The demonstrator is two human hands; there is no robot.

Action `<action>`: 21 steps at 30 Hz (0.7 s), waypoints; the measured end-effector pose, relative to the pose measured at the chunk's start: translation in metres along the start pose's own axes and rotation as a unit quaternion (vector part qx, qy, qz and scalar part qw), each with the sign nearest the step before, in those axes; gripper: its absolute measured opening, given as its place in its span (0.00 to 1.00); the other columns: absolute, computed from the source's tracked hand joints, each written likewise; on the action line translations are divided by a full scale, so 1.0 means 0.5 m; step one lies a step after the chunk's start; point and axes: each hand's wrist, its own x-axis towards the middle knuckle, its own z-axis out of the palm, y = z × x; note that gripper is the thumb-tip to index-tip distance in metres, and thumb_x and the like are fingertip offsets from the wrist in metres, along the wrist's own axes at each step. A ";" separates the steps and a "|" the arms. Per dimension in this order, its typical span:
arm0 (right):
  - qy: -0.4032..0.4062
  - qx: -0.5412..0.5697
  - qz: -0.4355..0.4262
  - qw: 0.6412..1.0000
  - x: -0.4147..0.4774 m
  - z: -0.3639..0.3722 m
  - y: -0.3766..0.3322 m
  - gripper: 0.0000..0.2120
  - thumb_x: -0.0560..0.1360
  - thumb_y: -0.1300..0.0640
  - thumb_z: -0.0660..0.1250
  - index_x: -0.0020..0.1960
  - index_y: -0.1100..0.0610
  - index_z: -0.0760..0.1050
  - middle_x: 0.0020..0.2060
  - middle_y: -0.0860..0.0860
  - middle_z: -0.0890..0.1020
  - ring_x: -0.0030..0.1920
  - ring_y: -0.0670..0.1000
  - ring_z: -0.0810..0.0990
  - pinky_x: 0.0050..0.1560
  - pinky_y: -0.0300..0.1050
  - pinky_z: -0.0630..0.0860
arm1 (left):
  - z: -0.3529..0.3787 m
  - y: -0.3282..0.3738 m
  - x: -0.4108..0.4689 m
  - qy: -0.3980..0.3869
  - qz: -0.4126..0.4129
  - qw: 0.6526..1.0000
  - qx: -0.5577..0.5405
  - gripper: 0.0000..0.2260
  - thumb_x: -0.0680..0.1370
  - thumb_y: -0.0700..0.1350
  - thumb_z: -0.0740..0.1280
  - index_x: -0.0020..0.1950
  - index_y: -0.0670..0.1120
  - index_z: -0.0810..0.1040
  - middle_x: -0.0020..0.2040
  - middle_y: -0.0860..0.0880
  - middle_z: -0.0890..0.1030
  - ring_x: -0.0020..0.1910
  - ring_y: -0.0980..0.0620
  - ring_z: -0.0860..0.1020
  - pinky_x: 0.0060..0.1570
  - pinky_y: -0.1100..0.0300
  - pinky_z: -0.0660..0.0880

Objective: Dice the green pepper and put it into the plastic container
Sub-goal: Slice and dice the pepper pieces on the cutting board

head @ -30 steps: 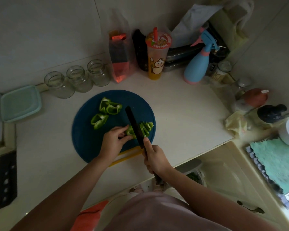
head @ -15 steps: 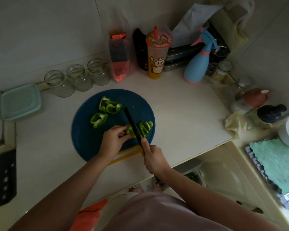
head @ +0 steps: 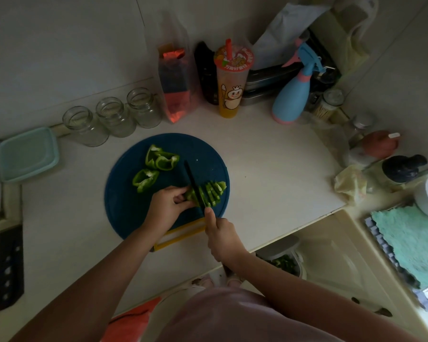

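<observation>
A round dark blue cutting board (head: 124,206) lies on the white counter. On it my left hand (head: 167,206) pins down a green pepper piece (head: 190,195) with curled fingers. My right hand (head: 220,239) grips a black knife (head: 194,186), its blade down in the pepper beside my left fingertips. Several cut strips (head: 214,191) lie to the blade's right. Two uncut pepper chunks (head: 161,159) (head: 145,180) rest at the board's upper left. A light green plastic container (head: 27,154) sits at the far left of the counter.
Three glass jars (head: 111,117) line the back wall, then a snack bag (head: 176,85), a drink cup (head: 232,80) and a blue spray bottle (head: 294,95). Bottles crowd the right edge. A yellow handle (head: 183,234) sticks out under the board. A bin (head: 284,262) with green scraps stands below the counter.
The knife has stepped leftward along the pepper piece, leaving more strips to its right. My left hand has backed slightly to the left on the remaining piece.
</observation>
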 end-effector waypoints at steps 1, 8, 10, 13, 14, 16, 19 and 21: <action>-0.006 0.018 0.016 1.000 0.004 0.000 0.000 0.29 0.77 0.33 0.48 0.30 0.55 0.62 0.24 0.49 0.67 0.24 0.48 0.66 0.32 0.45 0.66 | -0.002 0.000 0.002 -0.006 -0.004 1.000 -0.005 0.21 0.68 0.38 0.75 0.60 0.43 0.79 0.38 0.51 0.76 0.38 0.53 0.77 0.42 0.63 0.76; -0.035 0.074 0.080 0.993 0.016 -0.005 -0.006 0.29 0.76 0.32 0.49 0.34 0.56 0.63 0.24 0.51 0.66 0.17 0.46 0.63 0.22 0.36 0.62 | -0.007 -0.001 0.015 -0.028 -0.007 1.000 -0.007 0.22 0.67 0.36 0.75 0.60 0.40 0.78 0.40 0.52 0.76 0.40 0.50 0.79 0.48 0.56 0.78; -0.031 0.062 0.085 0.994 0.017 -0.002 -0.010 0.29 0.76 0.32 0.48 0.34 0.56 0.63 0.24 0.51 0.67 0.18 0.47 0.64 0.22 0.36 0.62 | -0.007 0.000 0.017 -0.027 -0.011 1.000 -0.005 0.22 0.67 0.36 0.76 0.60 0.39 0.78 0.40 0.54 0.75 0.40 0.50 0.78 0.48 0.56 0.78; -0.022 0.046 0.090 0.995 0.024 0.003 -0.017 0.29 0.77 0.33 0.47 0.35 0.57 0.64 0.26 0.52 0.68 0.21 0.49 0.67 0.22 0.36 0.64 | -0.007 0.001 0.017 -0.026 -0.008 1.000 -0.002 0.23 0.67 0.37 0.76 0.61 0.40 0.78 0.39 0.54 0.75 0.40 0.51 0.78 0.46 0.59 0.77; -0.018 0.035 0.082 0.996 0.027 0.005 -0.021 0.29 0.77 0.33 0.47 0.36 0.57 0.65 0.27 0.53 0.70 0.24 0.50 0.69 0.23 0.38 0.66 | -0.008 0.001 0.016 -0.027 -0.003 1.000 0.001 0.23 0.67 0.37 0.76 0.61 0.40 0.78 0.40 0.54 0.75 0.40 0.51 0.78 0.45 0.61 0.76; -0.001 0.012 0.053 0.999 0.033 0.013 -0.027 0.29 0.78 0.34 0.46 0.35 0.57 0.67 0.29 0.54 0.73 0.29 0.53 0.73 0.31 0.44 0.72 | -0.008 -0.001 0.014 -0.028 0.009 1.000 0.007 0.22 0.67 0.38 0.76 0.60 0.41 0.78 0.40 0.54 0.75 0.39 0.55 0.78 0.43 0.67 0.75; 0.028 -0.005 0.019 0.999 0.032 0.019 -0.035 0.28 0.80 0.38 0.47 0.33 0.57 0.67 0.29 0.53 0.74 0.31 0.52 0.74 0.37 0.47 0.71 | -0.006 -0.006 0.008 -0.015 0.019 1.000 0.019 0.21 0.68 0.38 0.75 0.61 0.42 0.78 0.41 0.54 0.75 0.39 0.58 0.77 0.41 0.75 0.72; 0.048 -0.008 0.007 0.999 0.031 0.022 -0.035 0.28 0.81 0.40 0.47 0.31 0.58 0.65 0.28 0.52 0.72 0.29 0.49 0.71 0.36 0.46 0.68 | 0.000 -0.009 0.001 0.002 0.030 0.999 0.027 0.21 0.69 0.37 0.74 0.61 0.42 0.78 0.44 0.52 0.76 0.41 0.55 0.77 0.42 0.77 0.71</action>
